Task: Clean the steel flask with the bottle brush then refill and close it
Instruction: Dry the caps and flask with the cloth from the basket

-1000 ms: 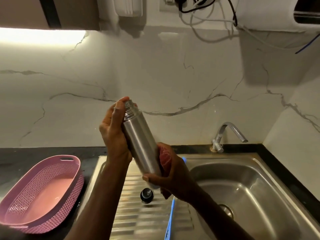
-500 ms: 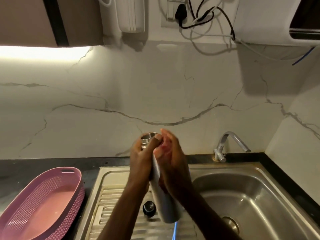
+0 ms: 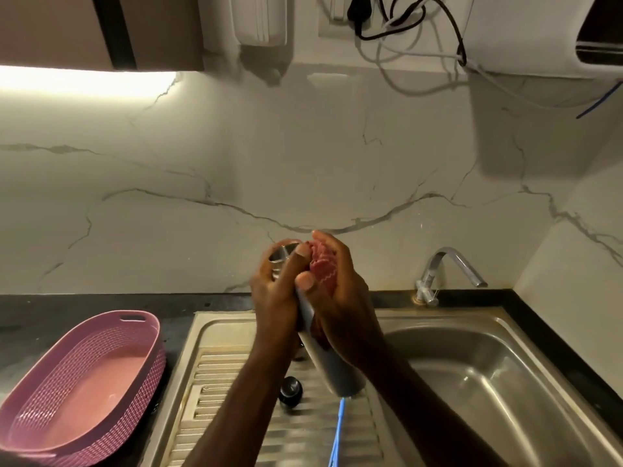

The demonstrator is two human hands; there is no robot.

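The steel flask [image 3: 332, 369] is held tilted over the drainboard, its open mouth up and to the left and its base low on the right. My left hand [image 3: 274, 298] grips the flask's neck. My right hand [image 3: 340, 298] presses a red scrub cloth [image 3: 322, 269] against the flask's upper body. The flask's black cap [image 3: 290, 392] lies on the ribbed drainboard below my arms. A blue handle, likely the bottle brush [image 3: 338, 429], lies on the drainboard under the flask's base; its head is hidden.
A steel sink basin [image 3: 499, 375] lies at right with a tap [image 3: 448, 271] behind it. The ribbed drainboard [image 3: 232, 382] sits between sink and a pink woven basket [image 3: 84, 385] on the dark counter. Marble wall behind, cables and appliances above.
The flask has come down from high against the wall to just over the drainboard. My right hand slid from the flask's base up to its upper body with the cloth.
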